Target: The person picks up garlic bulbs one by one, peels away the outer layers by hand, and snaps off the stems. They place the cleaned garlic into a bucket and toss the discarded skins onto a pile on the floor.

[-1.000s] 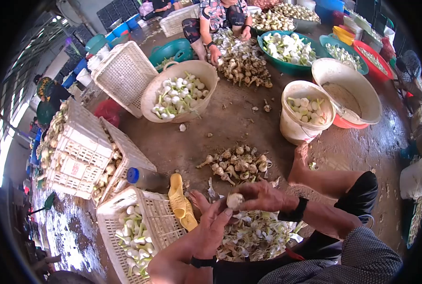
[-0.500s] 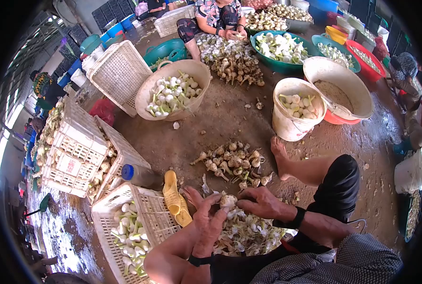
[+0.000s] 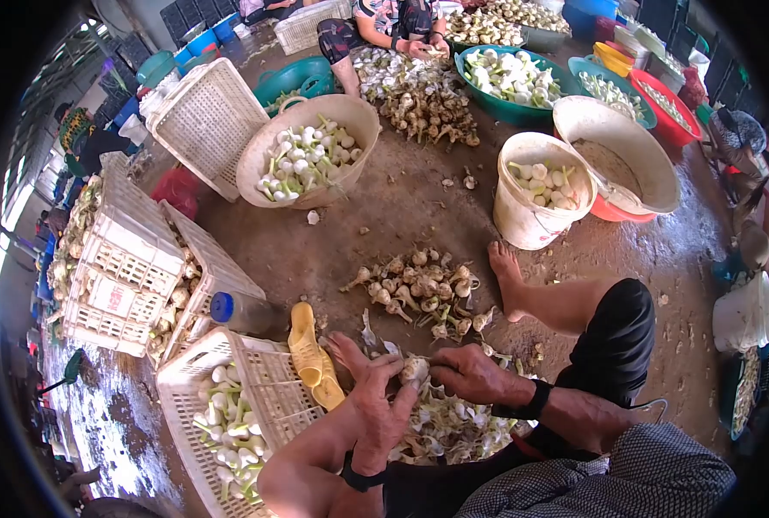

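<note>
Dirt floor: crate, bucket, unpeeled pile surround held bulb.

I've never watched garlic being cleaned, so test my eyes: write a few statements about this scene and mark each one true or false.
1. The left hand and the right hand hold one garlic bulb between them. True.
2. The white bucket near the bare foot is empty. False: the white bucket holds peeled bulbs.
3. A yellow sandal lies beside the white crate of peeled garlic. True.
4. The heap of unpeeled garlic ahead of the hands is stacked on a table. False: the heap lies on the bare floor.
</note>
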A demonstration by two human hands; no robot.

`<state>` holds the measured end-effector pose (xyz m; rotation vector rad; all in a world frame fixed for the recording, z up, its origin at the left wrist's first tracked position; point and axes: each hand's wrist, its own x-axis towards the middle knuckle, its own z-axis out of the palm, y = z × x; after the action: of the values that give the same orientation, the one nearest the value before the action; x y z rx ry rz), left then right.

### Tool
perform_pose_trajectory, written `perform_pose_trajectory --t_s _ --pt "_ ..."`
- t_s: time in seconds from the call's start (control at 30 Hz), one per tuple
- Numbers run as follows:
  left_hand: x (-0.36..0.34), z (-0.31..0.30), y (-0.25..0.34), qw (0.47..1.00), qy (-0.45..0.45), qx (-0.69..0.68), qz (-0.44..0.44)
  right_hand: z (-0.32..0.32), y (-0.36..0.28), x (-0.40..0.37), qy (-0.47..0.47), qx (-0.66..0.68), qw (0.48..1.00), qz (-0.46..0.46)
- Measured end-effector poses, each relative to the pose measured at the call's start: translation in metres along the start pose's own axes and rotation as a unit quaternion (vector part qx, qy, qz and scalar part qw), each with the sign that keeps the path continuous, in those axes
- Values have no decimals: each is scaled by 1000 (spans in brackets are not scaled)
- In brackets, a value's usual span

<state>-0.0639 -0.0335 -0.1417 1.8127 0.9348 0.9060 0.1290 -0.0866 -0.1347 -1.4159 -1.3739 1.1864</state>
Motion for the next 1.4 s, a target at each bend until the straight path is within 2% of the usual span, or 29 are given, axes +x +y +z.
perform_pose_trajectory --t_s 0.07,0.2,0.27,0.3,0.37,0.5,0.57,0.63,0.7,0.73,0.77,0.8,0.87,0.93,0.97,1.0,1.07,1.13,1.17,1.2,1.27,1.33,1.4 --pt "0 0 -1 999 -5 41 30 3 4 -1 12 -7 1000 2" --pt "-4 2 -6 999 -11 29 33 3 6 -3 45 -28 999 -6" --pt "-5 3 -7 999 -8 -46 -20 3 8 -2 53 -34 998 -9" --pt "-4 2 -4 999 -10 -46 -18 2 9 -1 60 -39 997 -12" --pt "-1 -1 6 966 -24 -220 -133 1 5 -1 53 3 999 5" --pt "1 0 13 960 -4 -240 -144 -3 -6 -4 22 79 997 14" --pt "2 -4 21 894 -13 -357 -269 -4 4 -5 18 61 998 16" --pt "3 -10 22 880 -15 -396 -263 -1 32 -6 15 45 999 17" --pt "4 -16 24 863 -17 -436 -256 8 73 -12 -21 -154 988 7" --pt "5 -19 27 841 -6 -488 -233 12 80 -20 -20 -154 988 7" --pt "7 -21 29 817 5 -537 -209 16 87 -27 -129 -257 958 -5" --pt "8 -24 27 817 5 -537 -208 16 83 -29 -235 -353 905 -17" --pt "6 -27 21 806 -27 -559 -192 21 77 -30 -248 -354 902 -17" --pt "7 -27 24 810 -29 -551 -198 20 70 -22 -114 -167 977 -64" --pt "7 -26 25 814 -30 -545 -202 18 67 -16 -51 -66 991 -109" --pt "7 -25 25 813 -31 -545 -201 10 55 -10 -50 -67 990 -109" --pt "7 -24 24 825 -23 -520 -217 -6 21 -5 -53 144 986 64" --pt "6 -19 20 847 -37 -493 -194 -9 -2 -8 -59 197 977 65" --pt "4 -19 15 847 -62 -494 -187 -10 -5 -9 -77 134 988 -2" --pt "6 -15 23 841 -33 -499 -207 -12 -6 -9 -95 67 991 -67" --pt "4 -14 17 859 -54 -461 -215 -9 1 -10 -107 60 988 -93" --pt "1 -10 24 842 -13 -478 -250 -12 2 -11 -137 89 981 -101" --pt "3 -15 28 853 -47 -464 -236 -13 1 -13 -129 102 981 -101"
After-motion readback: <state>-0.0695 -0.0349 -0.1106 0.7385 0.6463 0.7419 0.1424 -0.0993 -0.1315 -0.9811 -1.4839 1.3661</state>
